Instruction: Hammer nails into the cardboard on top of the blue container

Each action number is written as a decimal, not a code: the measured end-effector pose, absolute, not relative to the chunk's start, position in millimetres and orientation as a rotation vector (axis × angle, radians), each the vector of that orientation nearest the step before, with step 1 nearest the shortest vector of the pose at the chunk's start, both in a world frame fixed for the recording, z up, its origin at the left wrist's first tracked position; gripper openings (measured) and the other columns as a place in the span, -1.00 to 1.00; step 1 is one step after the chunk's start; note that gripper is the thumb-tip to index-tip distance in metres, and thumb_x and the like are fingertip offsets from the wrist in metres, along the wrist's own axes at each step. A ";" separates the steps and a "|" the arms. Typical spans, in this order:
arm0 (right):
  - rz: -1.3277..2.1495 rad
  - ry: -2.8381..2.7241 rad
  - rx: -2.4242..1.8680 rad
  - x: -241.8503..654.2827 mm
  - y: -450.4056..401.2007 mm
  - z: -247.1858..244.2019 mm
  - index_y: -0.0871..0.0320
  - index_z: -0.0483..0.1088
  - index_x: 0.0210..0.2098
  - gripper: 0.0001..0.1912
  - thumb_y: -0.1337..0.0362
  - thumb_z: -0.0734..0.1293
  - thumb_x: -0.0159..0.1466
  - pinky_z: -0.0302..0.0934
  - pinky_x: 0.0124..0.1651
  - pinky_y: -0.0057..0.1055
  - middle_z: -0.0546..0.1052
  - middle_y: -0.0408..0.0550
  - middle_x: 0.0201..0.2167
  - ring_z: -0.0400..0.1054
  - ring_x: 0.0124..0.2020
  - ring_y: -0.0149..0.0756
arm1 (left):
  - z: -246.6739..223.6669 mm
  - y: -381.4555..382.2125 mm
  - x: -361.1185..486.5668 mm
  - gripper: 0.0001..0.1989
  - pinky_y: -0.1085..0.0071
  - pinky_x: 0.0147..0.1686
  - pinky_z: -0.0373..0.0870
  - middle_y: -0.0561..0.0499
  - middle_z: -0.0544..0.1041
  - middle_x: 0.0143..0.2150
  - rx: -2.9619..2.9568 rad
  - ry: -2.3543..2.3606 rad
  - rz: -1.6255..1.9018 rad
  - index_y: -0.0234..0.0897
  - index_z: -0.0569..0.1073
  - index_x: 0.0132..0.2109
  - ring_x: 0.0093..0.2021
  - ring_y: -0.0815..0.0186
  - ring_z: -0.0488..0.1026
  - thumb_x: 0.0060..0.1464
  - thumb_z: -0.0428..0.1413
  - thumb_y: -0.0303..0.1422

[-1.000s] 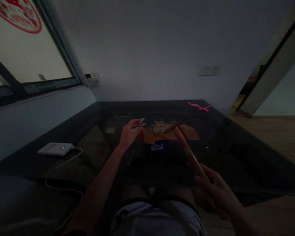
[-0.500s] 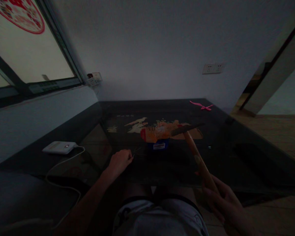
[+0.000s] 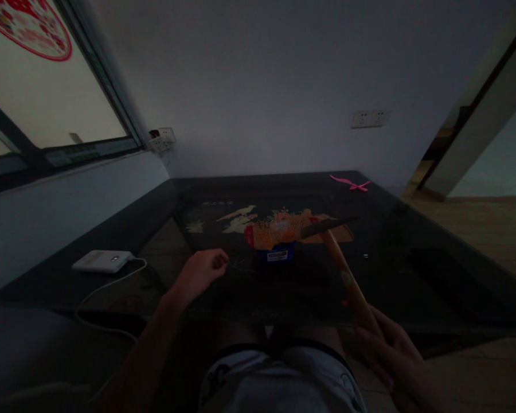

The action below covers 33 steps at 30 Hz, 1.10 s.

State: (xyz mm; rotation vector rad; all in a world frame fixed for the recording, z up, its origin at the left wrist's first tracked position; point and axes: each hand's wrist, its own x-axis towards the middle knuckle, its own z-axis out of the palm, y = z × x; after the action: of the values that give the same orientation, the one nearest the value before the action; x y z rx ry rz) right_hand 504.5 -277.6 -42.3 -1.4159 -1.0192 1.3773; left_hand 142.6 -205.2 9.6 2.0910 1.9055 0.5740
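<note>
Nearer to me than a second ago, my left hand (image 3: 204, 267) has dropped back from the left end of the orange patterned, red-tipped bundle (image 3: 275, 231). Over the glossy black table (image 3: 301, 301), my right hand (image 3: 395, 351), well apart at near right, grips the hammer with a long tan wooden handle (image 3: 349, 280), its dark head overlapping the bundle's right end in view. That bundle lies far of both hands, long axis left to right, my curled left hand closer (whether it pinches anything, I cannot tell). Beneath sits a blue printed box (image 3: 278, 254); short dark pins (image 3: 264, 224) stand on the bundle's left half.
</note>
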 end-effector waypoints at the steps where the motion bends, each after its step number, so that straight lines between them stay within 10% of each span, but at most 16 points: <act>1: 1.376 -1.030 -1.412 505.4 -277.6 -42.4 0.07 0.32 -0.01 -0.39 -0.01 0.41 -0.02 -0.20 -0.77 -0.60 0.19 -0.31 -0.69 -0.11 -0.78 -0.60 | 16.7 -199.8 147.4 -0.88 0.49 -0.34 0.32 0.05 0.54 -0.38 2.093 1.845 0.729 -0.21 0.47 -0.32 -0.37 0.33 0.47 -0.03 0.06 -0.37; 10: 1.352 -1.068 -1.383 509.5 -277.3 -40.7 0.08 0.39 -0.04 -0.42 0.02 0.43 -0.03 -0.08 -0.76 -0.57 0.24 -0.27 -0.68 -0.01 -0.76 -0.54 | 20.1 -87.6 212.6 -0.83 0.44 -0.30 0.40 -0.01 0.52 -0.38 1.899 1.301 1.514 -0.33 0.43 -0.35 -0.37 0.35 0.46 -0.05 0.12 -0.30; 26: 1.447 -1.054 -1.330 507.0 -276.9 -35.3 0.14 0.22 0.07 -0.35 0.02 0.38 0.05 -0.25 -0.75 -0.63 0.13 -0.36 -0.70 -0.16 -0.78 -0.64 | -1.8 -77.1 228.6 -0.94 0.44 -0.29 0.39 -0.01 0.51 -0.39 2.052 1.350 1.354 -0.35 0.45 -0.36 -0.36 0.36 0.46 -0.05 0.12 -0.45; 33: 1.346 -1.322 -1.350 508.0 -252.5 6.1 0.14 0.32 0.03 -0.45 0.06 0.36 0.09 0.00 -0.67 -0.58 0.22 -0.26 -0.59 0.07 -0.66 -0.52 | -1.8 -76.5 228.9 -0.94 0.43 -0.28 0.39 0.01 0.52 -0.39 2.039 1.406 1.307 -0.33 0.45 -0.36 -0.36 0.36 0.47 -0.08 0.14 -0.49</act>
State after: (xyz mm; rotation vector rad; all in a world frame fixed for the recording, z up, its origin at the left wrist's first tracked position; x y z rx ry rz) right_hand 508.0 -252.5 6.1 -1.3497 -1.3217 1.3463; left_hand 228.9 -76.5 -1.8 2.0388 1.4064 1.3068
